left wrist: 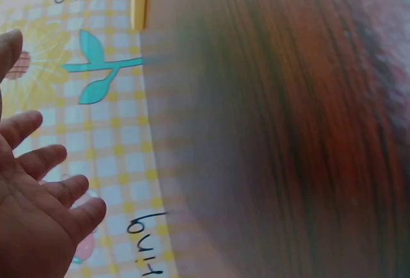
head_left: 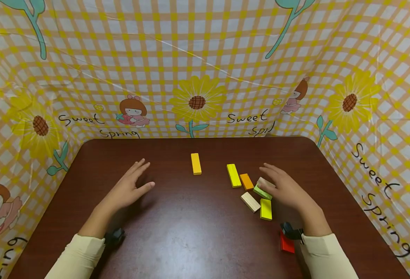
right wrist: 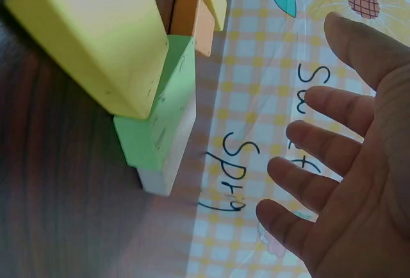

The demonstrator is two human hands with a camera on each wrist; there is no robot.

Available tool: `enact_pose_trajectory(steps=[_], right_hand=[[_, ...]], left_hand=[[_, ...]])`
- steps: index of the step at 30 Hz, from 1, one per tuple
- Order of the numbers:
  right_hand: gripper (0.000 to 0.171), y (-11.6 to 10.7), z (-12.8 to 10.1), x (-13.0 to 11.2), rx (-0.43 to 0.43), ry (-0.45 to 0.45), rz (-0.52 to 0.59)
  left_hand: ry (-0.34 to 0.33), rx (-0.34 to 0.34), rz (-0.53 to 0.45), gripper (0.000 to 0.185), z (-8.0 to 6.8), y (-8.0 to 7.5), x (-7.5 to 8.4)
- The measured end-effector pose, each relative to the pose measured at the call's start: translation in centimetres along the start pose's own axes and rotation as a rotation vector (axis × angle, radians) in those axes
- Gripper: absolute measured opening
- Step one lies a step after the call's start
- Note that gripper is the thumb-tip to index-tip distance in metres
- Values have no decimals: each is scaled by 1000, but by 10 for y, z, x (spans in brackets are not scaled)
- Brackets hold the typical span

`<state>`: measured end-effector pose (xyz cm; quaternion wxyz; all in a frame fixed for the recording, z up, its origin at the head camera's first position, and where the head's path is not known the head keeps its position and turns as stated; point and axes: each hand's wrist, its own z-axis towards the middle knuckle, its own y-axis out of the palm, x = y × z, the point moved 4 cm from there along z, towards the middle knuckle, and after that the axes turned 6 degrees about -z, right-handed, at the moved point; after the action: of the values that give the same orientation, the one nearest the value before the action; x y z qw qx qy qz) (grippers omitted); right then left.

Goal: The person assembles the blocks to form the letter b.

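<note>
Green block sits in the cluster on the right of the table, right under the fingertips of the right hand, which is spread flat with nothing gripped. It's leaning on a pale block, so a careless nudge could probably tip it or scatter the orange block beside it. Its long axis seems to run from near-right to far-left. Left hand is splayed open too, well apart, nothing held.
</note>
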<state>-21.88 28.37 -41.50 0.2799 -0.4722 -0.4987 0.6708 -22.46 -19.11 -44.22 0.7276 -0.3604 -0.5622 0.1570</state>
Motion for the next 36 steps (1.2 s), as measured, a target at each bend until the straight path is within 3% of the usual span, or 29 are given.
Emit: enact_pose_trajectory(steps=[15,25,28,36], right_hand=[[55,9,26,2,-52,-8,124],[50,19,45,1,-56,-21,143],[46,24,50,2,-72,-29,173],[34,35,64,-2,-82,-60,203]], left_hand=[[101,-13,-179,59,43,25,2],[75,-3,-307,46,82,46,6],[56,-11,-324,45,90,54,6],[81,-43,-290,41,108,74,12]])
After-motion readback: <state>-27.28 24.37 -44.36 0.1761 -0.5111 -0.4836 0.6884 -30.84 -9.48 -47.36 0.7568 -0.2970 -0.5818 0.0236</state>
